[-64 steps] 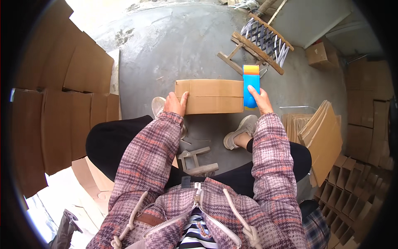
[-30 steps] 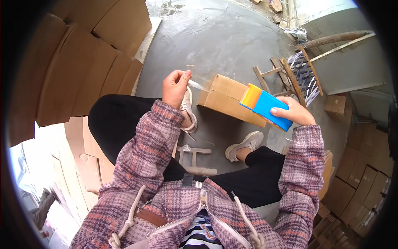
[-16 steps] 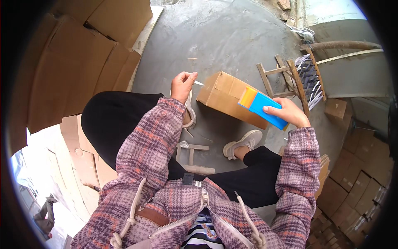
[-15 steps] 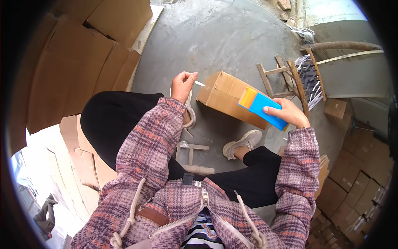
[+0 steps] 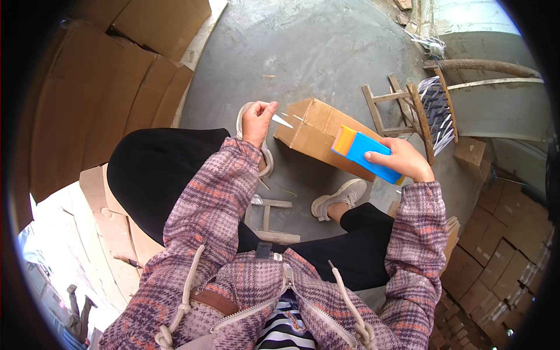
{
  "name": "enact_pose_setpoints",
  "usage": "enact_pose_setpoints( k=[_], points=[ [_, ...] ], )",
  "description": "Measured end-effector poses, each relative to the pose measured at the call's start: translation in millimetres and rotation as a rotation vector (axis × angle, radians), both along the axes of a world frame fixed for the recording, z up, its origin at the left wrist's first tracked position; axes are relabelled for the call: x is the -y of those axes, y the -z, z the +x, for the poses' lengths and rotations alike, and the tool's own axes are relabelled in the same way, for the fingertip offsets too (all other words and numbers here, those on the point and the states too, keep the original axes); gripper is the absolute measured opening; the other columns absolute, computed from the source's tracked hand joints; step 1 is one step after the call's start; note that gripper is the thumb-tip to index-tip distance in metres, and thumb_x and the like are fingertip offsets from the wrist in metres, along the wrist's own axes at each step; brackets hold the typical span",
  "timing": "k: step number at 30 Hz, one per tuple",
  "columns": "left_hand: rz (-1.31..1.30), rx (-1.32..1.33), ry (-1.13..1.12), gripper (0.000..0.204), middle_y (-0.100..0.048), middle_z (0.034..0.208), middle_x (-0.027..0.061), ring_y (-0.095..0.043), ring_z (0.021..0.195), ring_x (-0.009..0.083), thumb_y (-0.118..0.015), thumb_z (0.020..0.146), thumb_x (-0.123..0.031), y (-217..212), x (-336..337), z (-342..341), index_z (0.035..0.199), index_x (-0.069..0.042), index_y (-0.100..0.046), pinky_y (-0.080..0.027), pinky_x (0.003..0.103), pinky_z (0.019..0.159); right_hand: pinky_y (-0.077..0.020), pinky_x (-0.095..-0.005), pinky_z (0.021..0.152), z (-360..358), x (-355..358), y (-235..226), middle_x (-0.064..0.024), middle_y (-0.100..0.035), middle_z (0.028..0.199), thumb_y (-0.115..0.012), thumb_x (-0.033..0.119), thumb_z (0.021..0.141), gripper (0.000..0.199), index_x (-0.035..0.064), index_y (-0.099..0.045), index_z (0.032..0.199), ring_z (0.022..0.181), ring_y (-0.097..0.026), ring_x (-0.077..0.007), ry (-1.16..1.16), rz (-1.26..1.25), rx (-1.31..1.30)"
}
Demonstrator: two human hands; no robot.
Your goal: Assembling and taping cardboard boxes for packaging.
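Note:
A brown cardboard box [image 5: 318,135] rests on the grey concrete floor between my feet. My right hand [image 5: 401,158] is shut on a blue tape dispenser with an orange end [image 5: 363,151], held over the box's right side. My left hand [image 5: 258,119] pinches the end of a clear strip of tape [image 5: 282,120] just left of the box's corner. The strip runs from my fingers to the box.
Flattened cardboard sheets [image 5: 99,87] lie stacked at the left. A wooden frame with dark strips [image 5: 420,108] stands at the right. Stacks of small cartons [image 5: 501,256] fill the lower right. A small wooden stool [image 5: 271,221] sits under my legs.
My view has swung left since two seconds ago. My left hand left the box's side and now pinches a tape strip. The dispenser has stayed over the box's right end.

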State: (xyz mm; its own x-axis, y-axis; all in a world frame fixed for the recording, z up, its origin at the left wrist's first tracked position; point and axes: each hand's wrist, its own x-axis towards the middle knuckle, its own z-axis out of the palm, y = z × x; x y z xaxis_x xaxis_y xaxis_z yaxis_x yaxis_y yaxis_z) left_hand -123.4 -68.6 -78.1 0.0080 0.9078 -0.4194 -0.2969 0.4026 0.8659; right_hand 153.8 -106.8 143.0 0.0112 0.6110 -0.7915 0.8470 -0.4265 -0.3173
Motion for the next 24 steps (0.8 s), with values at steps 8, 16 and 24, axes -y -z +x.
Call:
enact_pose_setpoints(
  k=[8,16,24],
  points=[
    [-0.014,-0.003,-0.036,0.018,-0.046,0.058,-0.0072,-0.036,0.048,0.001,-0.066,0.086,-0.017,-0.4,2.0,2.4,0.074,-0.006,-0.059,-0.027,0.019,0.043,-0.0499,-0.0361,0.074,-8.0,-9.2,8.4,-0.019,-0.066,0.088,-0.064,0.051,0.073,0.064,-0.0045,-0.062,0.105,0.082,-0.065,-0.0278,-0.149,-0.029,0.207],
    [-0.118,-0.033,0.014,0.018,-0.053,0.067,-0.0073,-0.043,0.061,0.0015,-0.066,0.086,-0.02,21.1,9.9,10.5,0.076,-0.005,-0.062,-0.036,0.019,0.055,-0.0496,-0.036,0.076,-11.4,-19.3,14.8,-0.0197,-0.066,0.093,-0.063,0.053,0.072,0.067,-0.0038,-0.063,0.106,0.086,-0.065,-0.0283,-0.163,-0.109,0.269],
    [-0.06,-0.123,0.038,0.02,-0.057,0.071,-0.005,-0.047,0.066,0.0028,-0.064,0.087,-0.022,46.7,30.9,51.5,0.081,-0.003,-0.062,-0.041,0.019,0.06,-0.0494,-0.0365,0.078,-11.6,-27.1,21.5,-0.0199,-0.065,0.096,-0.063,0.055,0.071,0.069,-0.0037,-0.063,0.106,0.088,-0.064,-0.0302,-0.159,-0.162,0.284]
  ],
)
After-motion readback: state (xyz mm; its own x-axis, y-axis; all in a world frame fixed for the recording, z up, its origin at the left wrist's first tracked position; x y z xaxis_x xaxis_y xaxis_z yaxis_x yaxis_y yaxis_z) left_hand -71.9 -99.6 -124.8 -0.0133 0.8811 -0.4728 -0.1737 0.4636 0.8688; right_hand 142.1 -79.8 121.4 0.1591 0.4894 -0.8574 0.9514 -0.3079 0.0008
